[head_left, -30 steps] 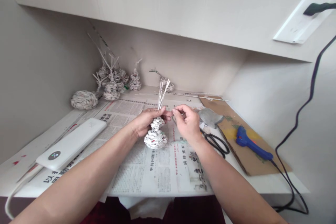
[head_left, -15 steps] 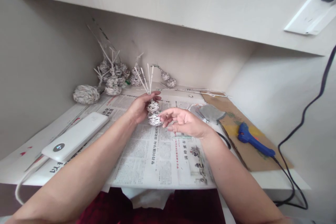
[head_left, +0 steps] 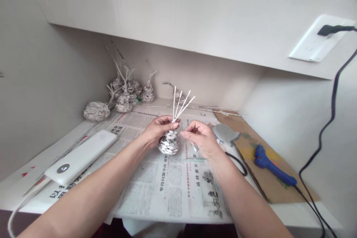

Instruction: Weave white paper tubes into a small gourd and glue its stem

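My left hand [head_left: 162,129] is closed around the neck of a small gourd woven from rolled newspaper strips [head_left: 169,144]. Its rounded lower body faces down over the newspaper, and several pale strip ends [head_left: 181,108] fan out above my thumb. Just to the right of the gourd, my right hand [head_left: 199,137] has thumb and forefinger pinched together. A short white end of what looks like a paper strip [head_left: 194,148] pokes out beneath those fingers; the rest of it is hidden by the hand.
Several woven gourds [head_left: 124,98] stand in the back left corner. A white power bank [head_left: 83,154] with a cable lies at left. On the right, a blue glue gun [head_left: 275,167] rests on cardboard [head_left: 290,191], near a grey cloth [head_left: 226,134]. Thin paper sticks [head_left: 220,111] lie behind.
My view has tilted up. The gourd has turned, its strip ends now leaning right. My right hand, formerly open beside the gourd, has drawn slightly away and closed into a pinch.
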`<act>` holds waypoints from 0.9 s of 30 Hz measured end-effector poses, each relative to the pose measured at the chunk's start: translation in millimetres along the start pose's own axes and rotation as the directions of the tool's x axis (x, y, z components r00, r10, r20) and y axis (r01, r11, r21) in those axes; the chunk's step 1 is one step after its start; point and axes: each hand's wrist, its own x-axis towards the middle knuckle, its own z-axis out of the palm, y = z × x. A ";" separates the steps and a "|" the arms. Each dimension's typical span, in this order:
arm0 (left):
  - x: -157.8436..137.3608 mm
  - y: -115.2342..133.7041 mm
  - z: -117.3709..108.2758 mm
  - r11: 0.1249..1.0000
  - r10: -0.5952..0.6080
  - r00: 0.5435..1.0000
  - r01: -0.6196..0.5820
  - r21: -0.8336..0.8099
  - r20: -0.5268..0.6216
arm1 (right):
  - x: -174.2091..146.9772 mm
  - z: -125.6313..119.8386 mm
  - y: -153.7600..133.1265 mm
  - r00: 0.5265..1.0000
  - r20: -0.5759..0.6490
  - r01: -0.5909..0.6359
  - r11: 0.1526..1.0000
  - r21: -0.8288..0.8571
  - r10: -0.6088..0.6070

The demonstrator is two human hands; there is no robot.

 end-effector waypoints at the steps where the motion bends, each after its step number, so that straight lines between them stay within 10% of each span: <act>1: -0.3 -0.4 0.6 1.000 0.007 1.000 -0.007 0.002 0.005 | 0.8 -0.4 1.4 1.000 -0.015 0.016 1.000 -0.007 -0.016; 27: 0.1 1.0 26.3 0.994 0.031 0.999 -0.035 0.106 0.040 | 15.0 -17.6 8.7 0.992 -0.117 0.071 0.983 0.170 -0.051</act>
